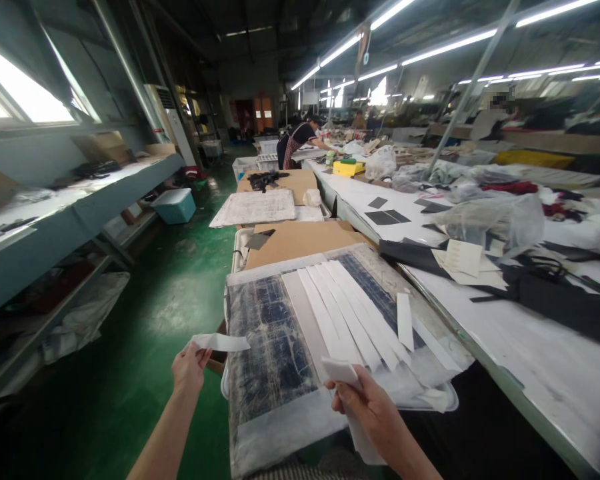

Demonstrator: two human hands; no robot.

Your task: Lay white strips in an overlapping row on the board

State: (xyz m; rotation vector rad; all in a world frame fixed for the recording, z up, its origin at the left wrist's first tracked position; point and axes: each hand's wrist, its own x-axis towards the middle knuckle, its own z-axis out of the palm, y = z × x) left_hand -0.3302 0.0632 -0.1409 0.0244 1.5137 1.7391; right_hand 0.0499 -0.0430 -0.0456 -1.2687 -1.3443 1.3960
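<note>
My left hand (190, 365) is closed in a pinch on one white strip (220, 343), held out over the green floor just left of the work board. My right hand (370, 407) grips a small stack of white strips (341, 371) at the near edge of the board. The board (275, 340) is a dark, stained sheet with a white border. Several long white strips (345, 313) lie fanned side by side across its middle. One shorter strip (405, 320) lies apart on the right.
A long white table (530, 353) runs along the right, strewn with black pieces, paper and plastic bags. Cardboard sheets (300, 240) lie beyond the board. Grey shelving (70, 207) lines the left wall. A person (295, 140) works far down the aisle. A blue bin (175, 205) stands on the floor.
</note>
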